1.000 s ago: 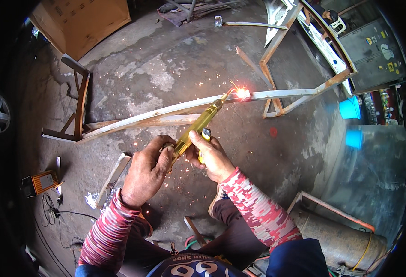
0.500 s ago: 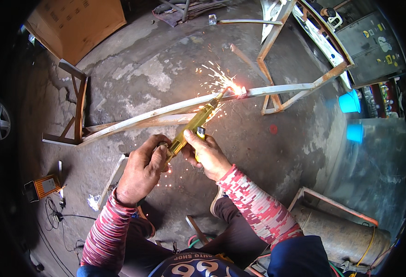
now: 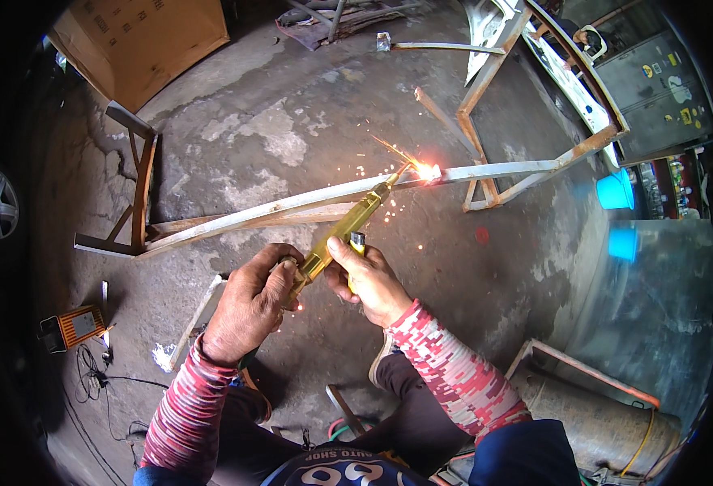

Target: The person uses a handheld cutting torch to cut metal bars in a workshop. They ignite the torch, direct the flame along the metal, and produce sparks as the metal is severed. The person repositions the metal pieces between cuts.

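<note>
My left hand (image 3: 255, 296) is closed round the rear of a brass-coloured cutting torch (image 3: 342, 233). Farther forward, my right hand (image 3: 373, 279) grips the torch body with the thumb on top, and a yellow lighter (image 3: 356, 253) is tucked in the same hand. The torch tip points away to the far right, at a long pale metal bar (image 3: 283, 197). Where they meet, the metal glows (image 3: 428, 172) bright pink-white, and a few orange sparks fly off. The bar belongs to a rusty welded frame (image 3: 486, 174).
At the far left stands a large cardboard box (image 3: 142, 53). An orange-and-black box (image 3: 81, 326) with cables lies at the left. A metal cylinder (image 3: 599, 413) rests at the near right, below a transparent sheet (image 3: 656, 308). A blue bucket (image 3: 615, 190) stands at the right.
The spray of sparks has shrunk to a few streaks. The glowing spot looks more compact and brighter. My view has shifted slightly; both hands keep their hold on the torch.
</note>
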Demonstrator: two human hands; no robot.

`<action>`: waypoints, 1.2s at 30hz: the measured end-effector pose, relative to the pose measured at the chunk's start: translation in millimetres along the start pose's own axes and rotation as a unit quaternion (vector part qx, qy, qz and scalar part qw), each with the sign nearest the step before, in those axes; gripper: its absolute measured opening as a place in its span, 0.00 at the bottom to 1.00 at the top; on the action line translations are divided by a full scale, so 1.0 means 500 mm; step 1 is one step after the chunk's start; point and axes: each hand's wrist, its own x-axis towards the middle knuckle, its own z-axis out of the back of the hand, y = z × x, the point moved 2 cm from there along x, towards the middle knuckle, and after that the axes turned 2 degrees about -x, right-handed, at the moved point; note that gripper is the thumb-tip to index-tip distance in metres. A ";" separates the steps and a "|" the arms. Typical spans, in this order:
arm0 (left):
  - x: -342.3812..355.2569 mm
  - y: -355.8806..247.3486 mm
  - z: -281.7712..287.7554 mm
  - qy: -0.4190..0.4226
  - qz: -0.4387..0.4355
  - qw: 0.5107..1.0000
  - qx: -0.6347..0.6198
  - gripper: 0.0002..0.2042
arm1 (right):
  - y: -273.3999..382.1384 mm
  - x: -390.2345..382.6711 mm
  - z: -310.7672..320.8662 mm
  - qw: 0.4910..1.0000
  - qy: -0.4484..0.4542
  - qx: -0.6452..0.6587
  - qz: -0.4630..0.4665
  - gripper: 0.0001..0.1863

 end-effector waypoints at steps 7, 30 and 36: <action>0.007 -0.007 0.011 0.004 0.003 1.000 0.015 0.17 | 0.008 0.004 -0.005 1.000 0.007 0.004 -0.003 0.17; 0.003 -0.007 0.009 -0.003 0.004 0.999 0.033 0.19 | 0.007 0.001 -0.007 1.000 0.007 -0.023 0.008 0.20; -0.003 -0.001 0.007 -0.016 0.014 0.999 0.029 0.23 | 0.005 -0.004 -0.010 1.000 -0.005 -0.023 0.007 0.20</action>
